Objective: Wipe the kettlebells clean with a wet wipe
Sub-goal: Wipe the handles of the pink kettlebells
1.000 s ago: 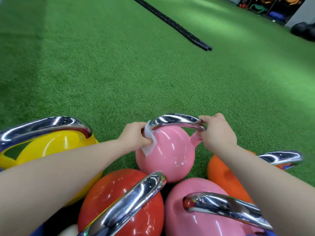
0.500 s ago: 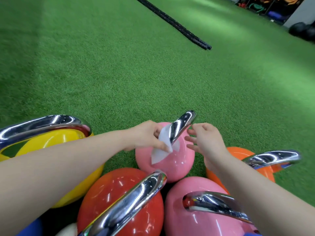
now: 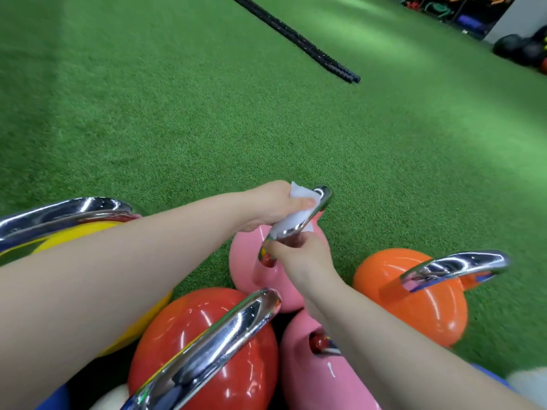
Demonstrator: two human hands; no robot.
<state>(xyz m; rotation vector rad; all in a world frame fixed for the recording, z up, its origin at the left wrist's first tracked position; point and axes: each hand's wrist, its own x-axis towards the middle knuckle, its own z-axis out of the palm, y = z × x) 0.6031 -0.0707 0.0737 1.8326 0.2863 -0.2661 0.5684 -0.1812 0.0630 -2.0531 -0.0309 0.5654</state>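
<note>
Gripping the wet wipe round the chrome handle of the far pink kettlebell, the left hand rubs while the right hand pinches the handle's near end. A slick handle could slip, tipping it against the red kettlebell just beside it on the turf.

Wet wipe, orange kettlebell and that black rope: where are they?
wet wipe [image 3: 299, 194]: head view, white fold wrapped over the chrome handle.
orange kettlebell [image 3: 414, 309]: head view, rounded body.
black rope [image 3: 296, 35]: head view, mid-length on the turf.
</note>
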